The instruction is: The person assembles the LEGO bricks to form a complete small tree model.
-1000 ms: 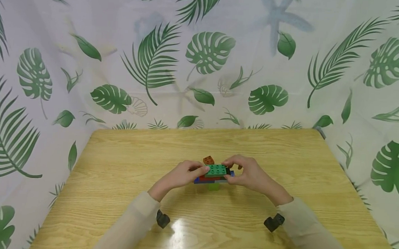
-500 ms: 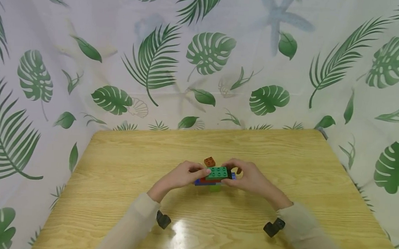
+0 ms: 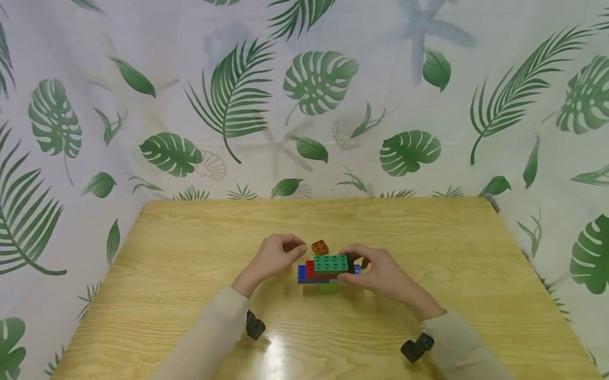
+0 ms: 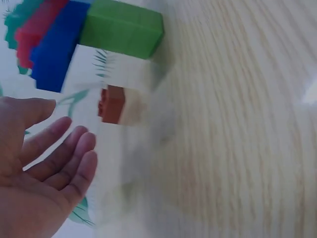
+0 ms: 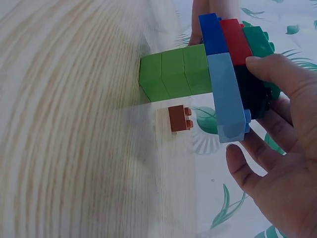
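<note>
A small stack of toy bricks [image 3: 326, 270] stands mid-table: a green brick [image 3: 331, 264] on top, red and blue plates under it, a lime green column [image 3: 328, 287] at the bottom. My right hand [image 3: 349, 270] grips its right end; the right wrist view shows the thumb [image 5: 267, 69] on the dark bricks and the fingers [image 5: 242, 163] below the light blue plate [image 5: 228, 99]. My left hand [image 3: 293, 248] hovers just left of the stack, holding nothing, fingers relaxed [image 4: 74, 148]. A brown brick [image 3: 320, 247] lies alone behind the stack, also visible as the brown brick [image 4: 113, 104] [image 5: 178, 118].
The wooden table [image 3: 176, 263] is backed and flanked by a leaf-print curtain [image 3: 315, 87]. Its right edge [image 3: 533, 271] and back edge lie close to the cloth. Black wrist cameras [image 3: 255, 327] sit on both sleeves.
My left hand let go of the stack's left end and drew back up and to the left. The right hand kept its grip; the stack barely moved.
</note>
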`<state>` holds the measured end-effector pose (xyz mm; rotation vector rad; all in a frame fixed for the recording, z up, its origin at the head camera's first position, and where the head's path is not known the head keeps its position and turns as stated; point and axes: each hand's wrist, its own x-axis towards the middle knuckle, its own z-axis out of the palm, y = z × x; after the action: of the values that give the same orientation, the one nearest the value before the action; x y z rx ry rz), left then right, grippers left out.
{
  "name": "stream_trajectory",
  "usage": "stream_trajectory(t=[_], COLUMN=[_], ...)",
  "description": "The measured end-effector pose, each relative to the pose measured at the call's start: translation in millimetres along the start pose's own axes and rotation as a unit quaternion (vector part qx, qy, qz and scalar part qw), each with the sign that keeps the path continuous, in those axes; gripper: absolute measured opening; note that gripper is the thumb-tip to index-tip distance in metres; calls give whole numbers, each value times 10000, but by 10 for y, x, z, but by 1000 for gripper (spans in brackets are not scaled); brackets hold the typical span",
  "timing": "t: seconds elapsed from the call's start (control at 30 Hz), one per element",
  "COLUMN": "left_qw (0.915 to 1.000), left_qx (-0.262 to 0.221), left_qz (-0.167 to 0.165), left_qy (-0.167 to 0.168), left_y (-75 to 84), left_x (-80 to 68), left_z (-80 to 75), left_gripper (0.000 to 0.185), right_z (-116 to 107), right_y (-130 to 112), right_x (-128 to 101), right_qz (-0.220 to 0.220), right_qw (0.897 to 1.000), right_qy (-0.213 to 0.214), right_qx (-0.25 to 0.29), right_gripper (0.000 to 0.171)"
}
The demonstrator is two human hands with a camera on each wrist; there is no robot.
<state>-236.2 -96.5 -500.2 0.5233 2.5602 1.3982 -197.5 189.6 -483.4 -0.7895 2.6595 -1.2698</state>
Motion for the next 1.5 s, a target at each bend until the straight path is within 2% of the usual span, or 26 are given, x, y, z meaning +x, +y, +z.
stream_trajectory(t=[0.13,0.27,0.5,0.77,0.9,1.07,1.27,1.5], left_qw=[9997,9996,9995,9982,9980,9978,9985,9974], left_qx=[79,115,273,557,579,617,519,532], left_qz=[94,169,183,128,40,99,113,481], left_qy=[193,176,32,172,243,209,136,52], left_y=[-118,-177,-188,-228,-251,-266,-163,32], left_x=[95,168,272,363,377,386,359,297], left_z=[74,130,205,302,312,299,218,72], left_gripper=[32,37,41,36,34,31,35,36], right_z=[3,12,18,14,18,12,-2,-22], right_y=[4,-6,-24,-32,-49,-75,-61,-20], right_x=[-7,4,4,15,23,28,30,23], right_qz=[38,5,43,-28,13,101,78,87], right_qw=[10000,9999,9999,9998,9998,9997,9997,9998], right_qy=[-61,-146,-138,-167,-179,-206,-223,-194], right_qx=[18,27,26,54,67,28,47,59], right_gripper=[41,41,39,39,39,39,39,39])
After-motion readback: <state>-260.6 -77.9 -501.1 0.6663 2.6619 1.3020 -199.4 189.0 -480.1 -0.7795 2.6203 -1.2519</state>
